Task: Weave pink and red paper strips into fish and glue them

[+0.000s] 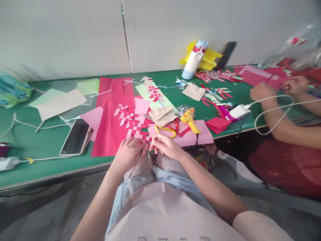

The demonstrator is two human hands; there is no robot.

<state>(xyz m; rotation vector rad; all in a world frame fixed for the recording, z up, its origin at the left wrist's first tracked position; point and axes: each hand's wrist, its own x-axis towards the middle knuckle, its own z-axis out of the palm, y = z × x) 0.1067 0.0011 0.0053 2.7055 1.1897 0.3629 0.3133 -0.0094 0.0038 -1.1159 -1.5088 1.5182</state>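
At the table's front edge, above my lap, my left hand (pixel 130 152) is closed with a bit of pink paper strip (pixel 143 151) at its fingertips. Close beside it, my right hand (pixel 166 146) is in a pinch; what its fingers hold is hidden. A thin pale strand hangs down between the hands. Just beyond them lie pink-and-white woven paper pieces (pixel 136 129) on a red paper sheet (pixel 106 124). Scissors with yellow and red handles (pixel 167 130) and a yellow glue gun (pixel 191 121) rest right of the woven pieces.
On the green table (pixel 100 163) are a phone (pixel 75 137), a folded beige cloth (pixel 162 115), a white bottle (pixel 194 62) and a white charger (pixel 239 111) with a looping cable. At right, another person's hands (pixel 263 91) work with red paper. A wall stands behind.
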